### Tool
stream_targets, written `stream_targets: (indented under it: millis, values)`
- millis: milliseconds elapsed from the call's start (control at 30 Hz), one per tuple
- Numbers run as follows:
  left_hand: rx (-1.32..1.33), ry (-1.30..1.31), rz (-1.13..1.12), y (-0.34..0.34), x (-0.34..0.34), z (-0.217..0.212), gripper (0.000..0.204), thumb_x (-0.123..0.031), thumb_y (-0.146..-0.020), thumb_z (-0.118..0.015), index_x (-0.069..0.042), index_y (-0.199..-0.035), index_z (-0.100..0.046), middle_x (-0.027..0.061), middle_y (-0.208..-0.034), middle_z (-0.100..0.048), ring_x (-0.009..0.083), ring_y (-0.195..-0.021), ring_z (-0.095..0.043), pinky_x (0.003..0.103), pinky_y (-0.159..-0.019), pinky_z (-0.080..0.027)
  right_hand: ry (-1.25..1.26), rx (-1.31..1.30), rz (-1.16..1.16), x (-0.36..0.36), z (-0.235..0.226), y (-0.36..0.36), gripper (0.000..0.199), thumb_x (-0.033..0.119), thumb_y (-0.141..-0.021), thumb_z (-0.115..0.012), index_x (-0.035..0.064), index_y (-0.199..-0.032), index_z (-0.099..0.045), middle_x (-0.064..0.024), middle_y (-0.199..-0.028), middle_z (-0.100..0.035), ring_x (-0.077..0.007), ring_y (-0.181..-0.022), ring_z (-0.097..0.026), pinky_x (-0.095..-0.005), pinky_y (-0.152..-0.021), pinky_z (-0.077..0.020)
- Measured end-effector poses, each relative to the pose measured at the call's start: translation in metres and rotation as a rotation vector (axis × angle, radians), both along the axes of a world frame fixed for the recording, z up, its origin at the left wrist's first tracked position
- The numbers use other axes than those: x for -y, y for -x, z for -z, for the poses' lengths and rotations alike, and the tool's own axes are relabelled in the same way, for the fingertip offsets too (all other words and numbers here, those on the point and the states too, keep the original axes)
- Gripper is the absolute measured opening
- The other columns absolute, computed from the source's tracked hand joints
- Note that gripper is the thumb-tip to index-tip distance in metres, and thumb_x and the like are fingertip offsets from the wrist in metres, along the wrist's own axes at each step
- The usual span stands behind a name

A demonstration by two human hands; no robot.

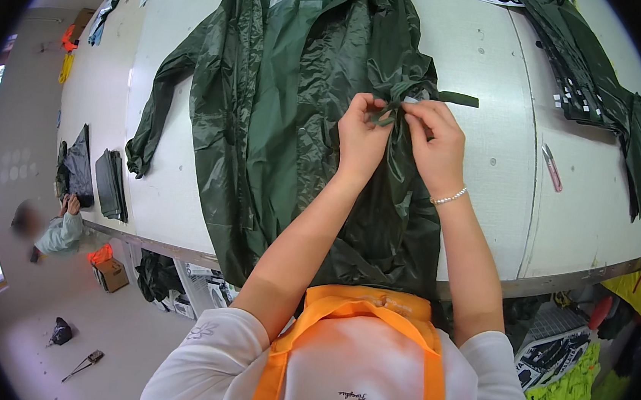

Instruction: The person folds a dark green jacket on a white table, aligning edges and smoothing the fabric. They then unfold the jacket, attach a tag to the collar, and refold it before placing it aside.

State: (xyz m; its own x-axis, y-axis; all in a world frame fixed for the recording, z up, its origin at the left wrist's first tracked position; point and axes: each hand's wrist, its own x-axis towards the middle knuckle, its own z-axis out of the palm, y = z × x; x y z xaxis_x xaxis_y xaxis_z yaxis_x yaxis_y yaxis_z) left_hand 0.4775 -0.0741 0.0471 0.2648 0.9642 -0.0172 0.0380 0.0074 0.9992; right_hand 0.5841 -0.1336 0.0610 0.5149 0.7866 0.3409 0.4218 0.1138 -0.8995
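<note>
A dark green raincoat [274,120] lies spread on the white table with its front open and one sleeve [170,72] out to the left. Over its right side, my left hand [362,139] and my right hand [440,142] are close together, fingertips pinched on a bunched green fabric strap [394,103]. The fabric gathers in folds around that spot. One flat strip [459,98] of the same green sticks out to the right beyond my right hand. My fingers partly hide where the strap crosses or loops, so I cannot tell whether it is knotted.
A pink-handled cutter knife [552,168] lies on the table [480,206] to the right. Dark green garments [576,70] are piled at the far right. Folded dark pieces [112,185] lie at the left, near another person [62,231]. Bright yellow-green clothing [566,397] is below the table edge.
</note>
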Motion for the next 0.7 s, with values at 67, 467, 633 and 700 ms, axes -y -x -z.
stream_targets:
  millis: [67,467,633,700]
  values:
    - [-0.195,-0.17,0.003,0.003,0.001,-0.002,0.014,0.004,-0.079,-0.064,0.002,-0.09,-0.056,0.0031,-0.081,-0.061,0.0062,-0.072,-0.056,0.021,-0.063,-0.046,0.076,0.006,-0.019,-0.003,0.001,0.0,0.014,0.0,-0.076,-0.065,0.0026,-0.09,-0.064,-0.0077,-0.089,-0.06,-0.0216,-0.073,-0.059,-0.0287,-0.063,-0.0474]
    - [-0.252,-0.109,0.051,0.008,0.006,-0.024,0.01,0.003,-0.078,-0.064,0.001,-0.086,-0.06,0.0032,-0.076,-0.064,0.0064,-0.068,-0.057,0.021,-0.058,-0.043,0.335,0.071,-0.221,-0.006,-0.013,-0.024,0.01,0.004,-0.071,-0.067,0.0013,-0.076,-0.059,-0.0084,-0.083,-0.056,-0.0229,-0.074,-0.057,-0.0307,-0.065,-0.0461]
    - [0.183,0.254,-0.012,0.003,0.008,-0.001,0.011,0.005,-0.077,-0.064,0.0,-0.086,-0.061,0.0024,-0.08,-0.063,0.0073,-0.071,-0.056,0.019,-0.069,-0.043,0.348,-0.141,-0.16,0.001,-0.01,-0.02,0.01,0.002,-0.072,-0.067,-0.0004,-0.073,-0.058,-0.0086,-0.081,-0.057,-0.0197,-0.071,-0.058,-0.0308,-0.065,-0.0468]
    - [-0.077,-0.047,-0.055,0.001,0.016,-0.018,0.01,0.006,-0.078,-0.063,0.0,-0.087,-0.061,0.0031,-0.079,-0.062,0.0075,-0.072,-0.056,0.02,-0.069,-0.044,0.285,-0.061,-0.066,0.005,-0.006,-0.015,0.01,0.0,-0.072,-0.067,-0.0012,-0.076,-0.058,-0.0094,-0.08,-0.058,-0.0198,-0.071,-0.058,-0.0296,-0.065,-0.0472]
